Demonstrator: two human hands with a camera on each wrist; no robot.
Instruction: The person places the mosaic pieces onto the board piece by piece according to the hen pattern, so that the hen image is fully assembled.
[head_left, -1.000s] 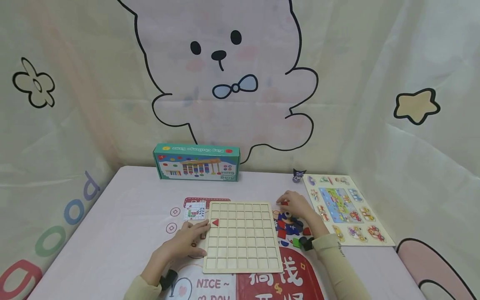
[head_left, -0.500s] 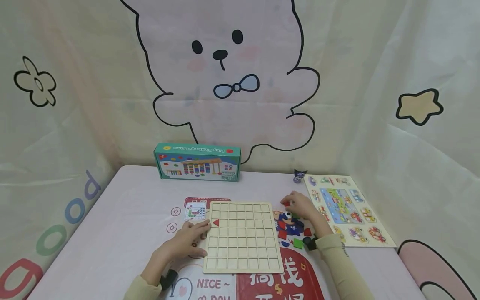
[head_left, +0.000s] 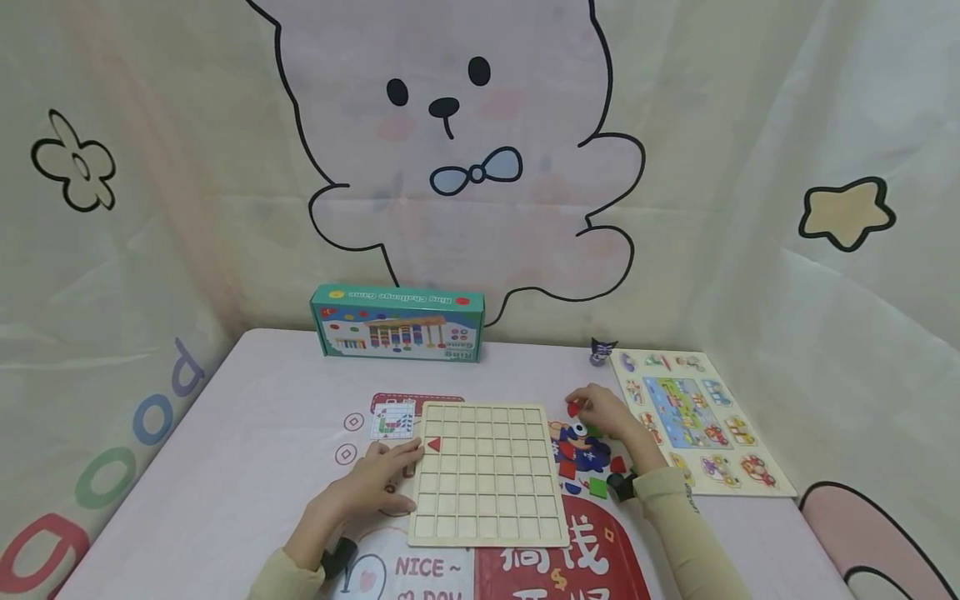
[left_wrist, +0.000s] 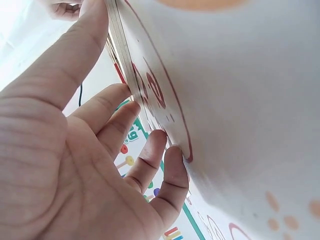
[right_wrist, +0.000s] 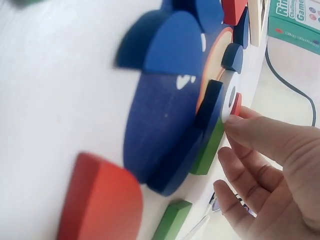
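My left hand [head_left: 378,482] rests against the left edge of a pale wooden grid board [head_left: 487,477]. In the left wrist view, thumb and fingers [left_wrist: 172,165] lie spread along that edge. One red triangle [head_left: 433,445] sits in a cell near the board's upper left. Right of the board, my right hand [head_left: 603,414] pinches a small red piece [head_left: 573,409] between thumb and index finger, low over the table. In the right wrist view, the red piece [right_wrist: 237,104] shows only in part behind the thumb. Blue pieces [right_wrist: 172,45] and a green piece [right_wrist: 209,150] lie beside the fingers.
A small pattern card [head_left: 393,421] lies at the board's upper left. Loose red and green blocks [head_left: 597,487] lie right of the board. A picture puzzle board [head_left: 693,417] is at the right, a figurine [head_left: 601,352] and a green game box [head_left: 397,323] at the back.
The right hand has shifted slightly right, so the red piece now shows at its fingertips. The left hand has stayed at the board's edge.
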